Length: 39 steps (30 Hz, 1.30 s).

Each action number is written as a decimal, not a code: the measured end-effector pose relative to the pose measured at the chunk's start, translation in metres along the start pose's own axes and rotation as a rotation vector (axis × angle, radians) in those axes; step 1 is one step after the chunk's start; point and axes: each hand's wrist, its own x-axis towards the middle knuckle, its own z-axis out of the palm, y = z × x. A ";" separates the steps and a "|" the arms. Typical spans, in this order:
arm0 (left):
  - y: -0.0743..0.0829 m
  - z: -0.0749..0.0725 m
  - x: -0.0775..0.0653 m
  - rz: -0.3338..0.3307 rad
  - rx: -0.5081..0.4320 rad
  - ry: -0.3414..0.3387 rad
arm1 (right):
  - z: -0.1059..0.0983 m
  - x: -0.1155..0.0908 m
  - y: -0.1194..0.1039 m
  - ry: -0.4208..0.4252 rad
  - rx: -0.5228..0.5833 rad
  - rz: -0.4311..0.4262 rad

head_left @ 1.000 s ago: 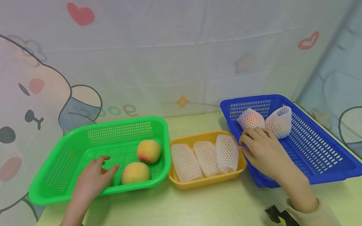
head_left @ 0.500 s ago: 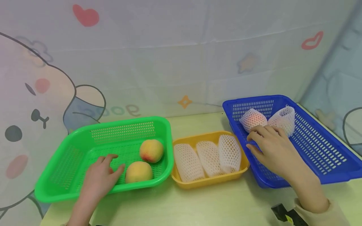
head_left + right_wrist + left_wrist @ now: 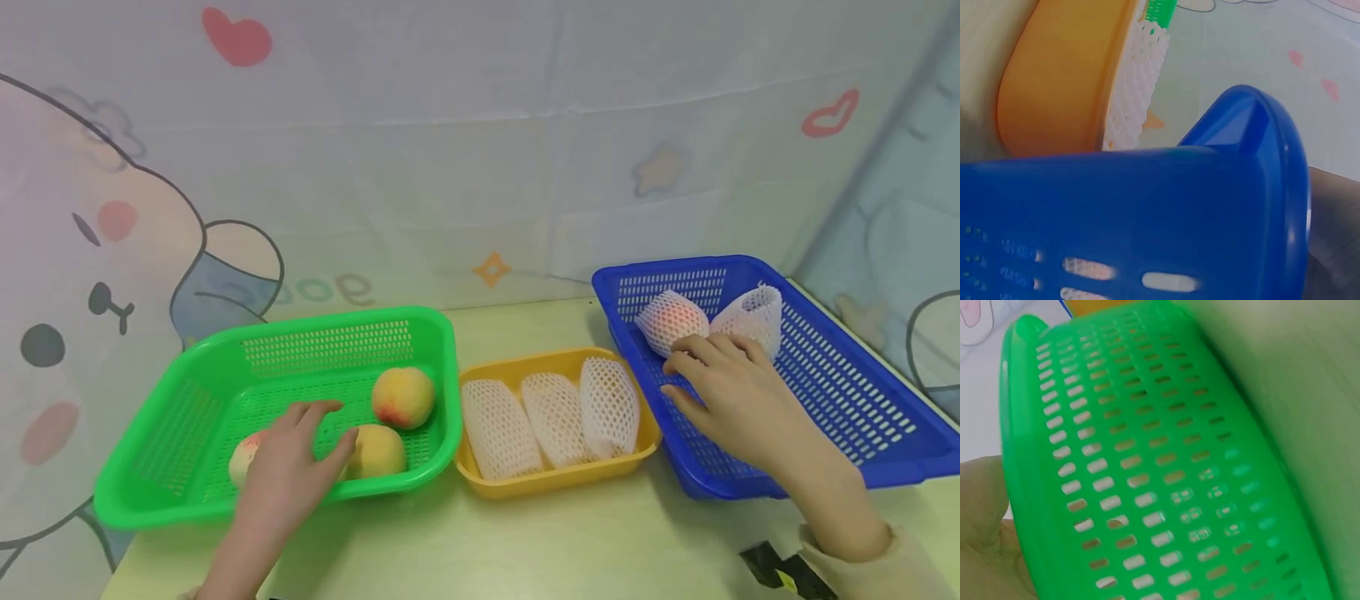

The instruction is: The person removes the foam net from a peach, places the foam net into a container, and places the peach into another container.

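In the head view my left hand hovers over the front of the green basket, fingers spread and loosely bent, nothing held. One peach lies left of it, partly hidden by the hand. Just beyond the thumb is a second peach; a third peach sits behind that. My right hand is over the near left part of the blue basket, fingers loosely bent and holding nothing. Close beyond its fingertips lie two peaches in white foam nets, a left netted peach and a right netted peach.
Between the baskets stands a small yellow tray with three white foam net sleeves in it. All three containers rest on a pale table. A printed cloth hangs behind.
My left hand has shifted right inside the green basket, uncovering the left peach and now partly covering the front one. My right hand has drifted slightly right. The head view has turned a little.
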 end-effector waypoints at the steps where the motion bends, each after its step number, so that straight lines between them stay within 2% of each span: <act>1: 0.003 0.001 -0.001 0.015 -0.010 0.006 | 0.000 0.000 0.001 -0.004 -0.003 -0.001; 4: 0.011 0.008 -0.003 0.060 -0.026 0.020 | 0.000 0.000 0.003 -0.021 -0.008 0.001; 8: 0.018 0.020 -0.006 0.111 -0.004 0.034 | 0.000 -0.001 0.006 -0.035 -0.007 -0.003; 16: 0.027 0.039 -0.011 0.254 0.029 0.112 | 0.004 -0.009 0.016 0.029 -0.015 -0.048; 19: 0.031 0.044 -0.013 0.310 0.073 0.134 | 0.005 -0.012 0.020 0.039 -0.024 -0.069; 26: 0.035 0.053 -0.016 0.400 0.203 0.126 | 0.009 -0.016 0.026 0.054 -0.046 -0.111; 33: 0.035 0.059 -0.019 0.575 0.326 0.138 | 0.010 -0.020 0.031 0.071 -0.083 -0.159; 39: 0.032 0.060 -0.019 0.622 0.394 0.171 | 0.007 -0.023 0.040 0.060 -0.100 -0.177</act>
